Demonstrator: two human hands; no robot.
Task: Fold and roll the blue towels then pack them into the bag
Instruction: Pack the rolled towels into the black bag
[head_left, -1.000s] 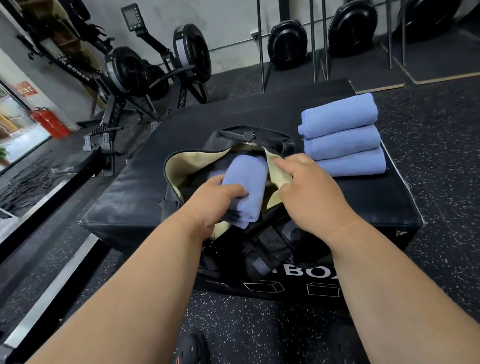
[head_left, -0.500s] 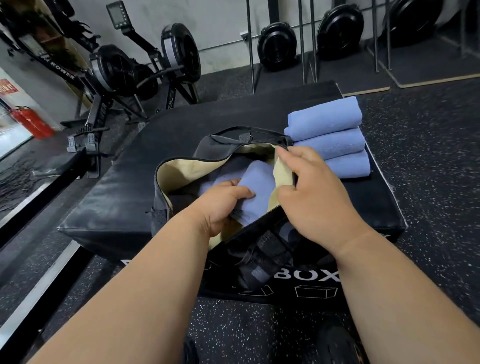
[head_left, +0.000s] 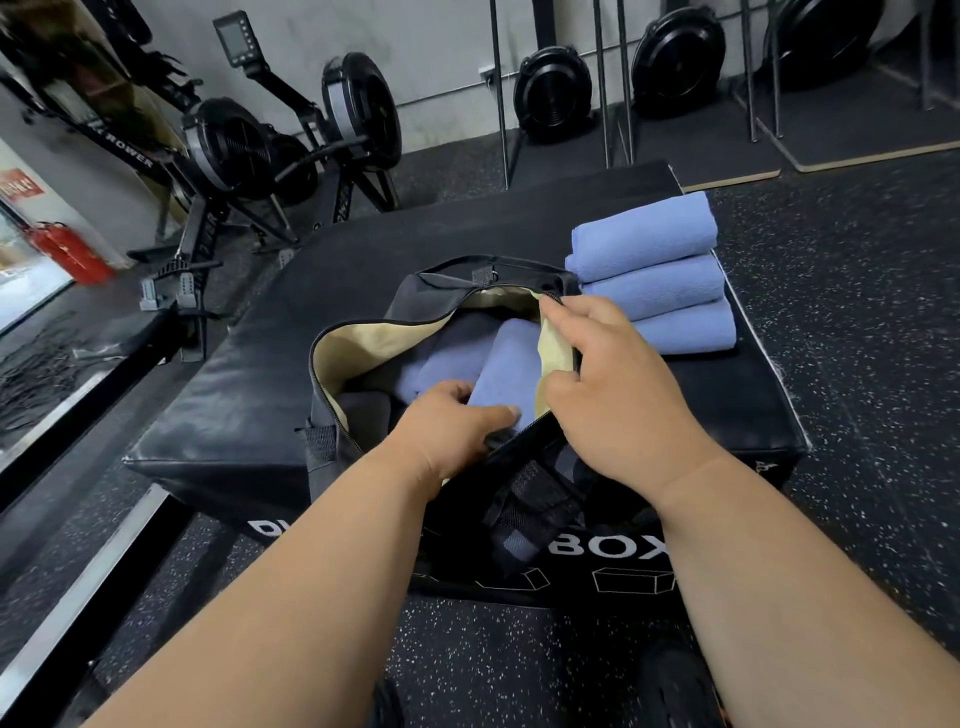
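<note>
Blue roll (head_left: 506, 369) sits in bag (head_left: 441, 296); your left hand (head_left: 452, 426) grips its near end. Right hand (head_left: 618, 395) pinches the lining open. Seat it snugly beside packed rolls.

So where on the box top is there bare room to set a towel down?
Bare room: the box top left of the bag, and the strip behind it. Crowded: the right edge, where three towels lie, and the bag mouth, with both hands.

2 bare forearms, no sleeves; hands (head_left: 618, 395) ungloved; dark shoes (head_left: 675, 686) below.
</note>
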